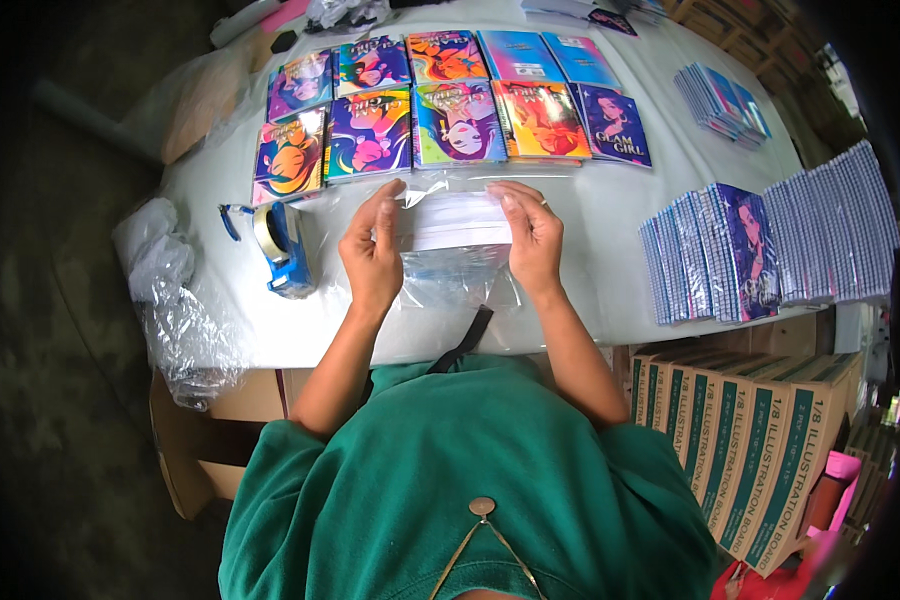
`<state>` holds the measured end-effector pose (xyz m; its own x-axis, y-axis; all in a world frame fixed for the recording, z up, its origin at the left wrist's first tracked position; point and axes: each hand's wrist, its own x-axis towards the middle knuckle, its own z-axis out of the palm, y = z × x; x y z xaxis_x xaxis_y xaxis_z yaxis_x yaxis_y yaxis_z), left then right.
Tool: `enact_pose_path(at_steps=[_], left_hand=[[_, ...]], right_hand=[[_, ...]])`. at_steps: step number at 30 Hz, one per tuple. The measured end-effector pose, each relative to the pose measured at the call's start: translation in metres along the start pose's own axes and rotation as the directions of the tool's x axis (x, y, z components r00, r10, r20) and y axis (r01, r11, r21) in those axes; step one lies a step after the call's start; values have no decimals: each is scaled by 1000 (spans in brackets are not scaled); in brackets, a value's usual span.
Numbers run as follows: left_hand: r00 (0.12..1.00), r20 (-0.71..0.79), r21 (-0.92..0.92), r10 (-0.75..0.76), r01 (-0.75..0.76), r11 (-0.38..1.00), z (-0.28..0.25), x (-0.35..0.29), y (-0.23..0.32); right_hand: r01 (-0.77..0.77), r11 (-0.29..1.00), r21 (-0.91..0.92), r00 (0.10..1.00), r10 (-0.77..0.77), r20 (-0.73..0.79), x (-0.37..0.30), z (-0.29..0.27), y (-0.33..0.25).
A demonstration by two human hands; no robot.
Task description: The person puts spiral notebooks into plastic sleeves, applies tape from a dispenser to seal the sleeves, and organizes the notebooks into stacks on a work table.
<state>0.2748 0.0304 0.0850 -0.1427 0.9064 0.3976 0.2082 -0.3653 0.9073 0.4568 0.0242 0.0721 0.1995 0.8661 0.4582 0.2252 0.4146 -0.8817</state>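
Note:
Over the near part of the table, both hands are at a transparent plastic bag around a block of white-edged pads or notebooks. My left hand pinches the plastic at the block's left end, thumb and fingers together. At the right end, my right hand grips the bag the same way, with a ring on one finger. The film's loose lower part spreads toward my body. Just beyond my fingers lie two rows of colourful illustrated notebooks. A blue tape dispenser stands left of my left hand.
Stacks of spiral notebooks stand at the right, with a smaller pile behind. Crumpled plastic hangs over the left table edge. Below the table are cardboard boxes at right and an open carton at left.

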Motion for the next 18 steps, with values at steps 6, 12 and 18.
enact_pose_path(at_steps=[6, 12, 18], left_hand=[[987, -147, -105, 66, -82, 991, 4, 6, 17], [984, -129, -124, 126, -142, 982, 1, 18, 37], [976, -151, -77, 160, -173, 982, 2, 23, 36]], right_hand=[[179, 982, -59, 979, -184, -93, 1, -2, -24], [232, 968, -100, 964, -242, -108, 4, -5, -43], [270, 958, -102, 951, -282, -131, 11, -6, -54]])
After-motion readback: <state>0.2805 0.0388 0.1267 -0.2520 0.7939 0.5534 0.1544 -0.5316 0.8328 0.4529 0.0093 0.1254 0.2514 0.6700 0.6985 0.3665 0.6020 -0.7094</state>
